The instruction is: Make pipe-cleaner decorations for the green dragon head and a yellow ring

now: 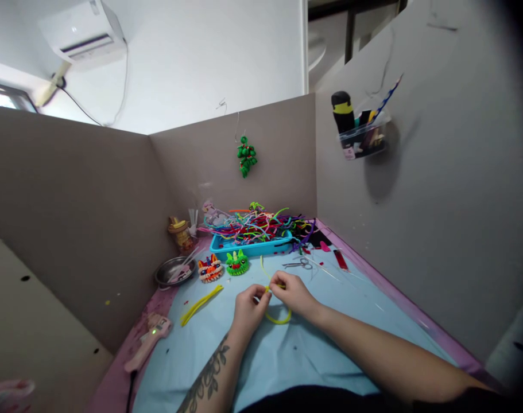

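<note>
Over the middle of the blue cloth, my left hand [250, 307] and my right hand [294, 292] meet with fingertips pinched. Between them is a yellow pipe cleaner [280, 322], curved into a loop below the fingers, with one end sticking up beyond them. Where the strands cross is partly hidden by my fingers. A bundle of yellow pipe cleaners [201, 306] lies to the left of my left hand. Beyond my hands sit an orange animal head [210, 269] and a green animal head [237, 264], both made of pipe cleaners.
A blue tray [252, 248] heaped with coloured pipe cleaners stands at the back. Scissors [303, 264] lie right of centre. A metal bowl [175, 272] and a pink glue gun [148, 342] with a cord are on the left. Grey panels [278, 155] enclose the table.
</note>
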Demonstrator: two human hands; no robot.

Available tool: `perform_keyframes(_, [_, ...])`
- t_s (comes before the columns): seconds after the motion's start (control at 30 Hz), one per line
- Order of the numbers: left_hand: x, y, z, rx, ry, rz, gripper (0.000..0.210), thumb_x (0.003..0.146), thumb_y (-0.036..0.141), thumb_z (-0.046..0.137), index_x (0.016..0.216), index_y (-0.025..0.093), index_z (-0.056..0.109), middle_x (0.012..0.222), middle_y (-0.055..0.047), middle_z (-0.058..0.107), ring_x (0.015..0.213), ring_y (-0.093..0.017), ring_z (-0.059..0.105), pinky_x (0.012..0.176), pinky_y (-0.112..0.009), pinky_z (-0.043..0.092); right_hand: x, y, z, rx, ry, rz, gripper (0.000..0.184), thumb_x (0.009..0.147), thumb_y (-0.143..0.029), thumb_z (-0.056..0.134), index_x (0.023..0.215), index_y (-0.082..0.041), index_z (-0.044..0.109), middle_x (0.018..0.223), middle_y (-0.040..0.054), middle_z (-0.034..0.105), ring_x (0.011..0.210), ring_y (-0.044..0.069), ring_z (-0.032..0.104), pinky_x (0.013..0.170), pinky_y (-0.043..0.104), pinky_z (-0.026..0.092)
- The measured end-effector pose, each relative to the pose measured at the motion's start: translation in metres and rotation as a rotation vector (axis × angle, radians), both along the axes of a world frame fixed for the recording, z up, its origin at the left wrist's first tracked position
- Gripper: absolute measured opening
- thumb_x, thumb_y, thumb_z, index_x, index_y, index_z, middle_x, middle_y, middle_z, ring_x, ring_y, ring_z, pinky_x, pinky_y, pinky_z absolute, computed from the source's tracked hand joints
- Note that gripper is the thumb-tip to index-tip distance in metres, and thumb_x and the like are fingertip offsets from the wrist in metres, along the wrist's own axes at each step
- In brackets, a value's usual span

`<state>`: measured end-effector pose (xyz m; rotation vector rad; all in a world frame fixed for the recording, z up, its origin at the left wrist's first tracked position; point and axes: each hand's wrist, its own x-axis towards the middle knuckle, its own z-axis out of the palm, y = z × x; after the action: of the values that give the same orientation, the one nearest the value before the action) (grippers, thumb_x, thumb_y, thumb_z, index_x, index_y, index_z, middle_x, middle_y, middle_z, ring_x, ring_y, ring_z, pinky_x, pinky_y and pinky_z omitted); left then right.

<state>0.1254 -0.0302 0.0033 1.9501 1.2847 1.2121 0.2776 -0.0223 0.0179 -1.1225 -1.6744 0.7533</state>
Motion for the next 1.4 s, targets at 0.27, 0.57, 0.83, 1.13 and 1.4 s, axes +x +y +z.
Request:
perform_keyframes(0.27, [-0.001,-0.003,-0.003,0.146,0.077,0.098,0.01,0.077,0.028,0.054,0.082,0.021,0.059,0.071,-0.002,0.06,0.063,-0.014,0.053,0.063,-0.025,0.04,-0.002,0.0,-0.002,-0.019,-0.032,-0.019,0.008,0.068,-0.017,0.048,0.063,-0.016,0.055,0.057,-0.0027,0.053,0.055,0.011,0.047,0.054,0.021,0.035])
perform_keyframes(0.57, [0.002,-0.008,-0.002,0.366,0.422,0.079,0.02,0.086,0.02,0.042,0.089,0.021,0.062,0.083,-0.006,0.06,0.076,-0.016,0.056,0.072,-0.025,0.042,-0.003,0.009,-0.013,-0.069,-0.069,-0.042,0.009,0.065,-0.017,0.049,0.06,-0.015,0.056,0.054,-0.0029,0.053,0.053,0.011,0.047,0.051,0.02,0.034])
perform_keyframes(0.83, [0.003,-0.007,-0.003,0.396,0.549,0.118,0.021,0.086,0.019,0.043,0.082,0.02,0.064,0.075,-0.005,0.058,0.071,-0.015,0.054,0.067,-0.024,0.041,0.0,0.014,-0.017,-0.097,-0.11,-0.009,0.011,0.066,-0.015,0.049,0.061,-0.014,0.058,0.053,-0.0024,0.054,0.051,0.01,0.047,0.049,0.019,0.033])
perform_keyframes(1.13, [0.005,-0.004,-0.001,0.144,0.305,0.091,0.02,0.083,0.023,0.044,0.073,0.018,0.06,0.072,-0.004,0.055,0.069,-0.016,0.051,0.065,-0.026,0.036,0.011,0.009,-0.007,0.179,-0.394,0.114,0.014,0.078,-0.017,0.048,0.074,-0.018,0.061,0.07,0.0016,0.062,0.068,0.014,0.054,0.062,0.023,0.037])
perform_keyframes(1.4, [-0.002,0.005,0.008,-0.612,-0.407,-0.241,0.032,0.064,0.043,0.063,0.061,0.016,0.048,0.047,0.008,0.032,0.042,-0.005,0.023,0.044,-0.021,0.016,0.011,0.003,0.008,0.178,-0.297,0.254,0.014,0.077,-0.014,0.047,0.075,-0.018,0.06,0.072,0.001,0.061,0.07,0.014,0.053,0.066,0.023,0.039])
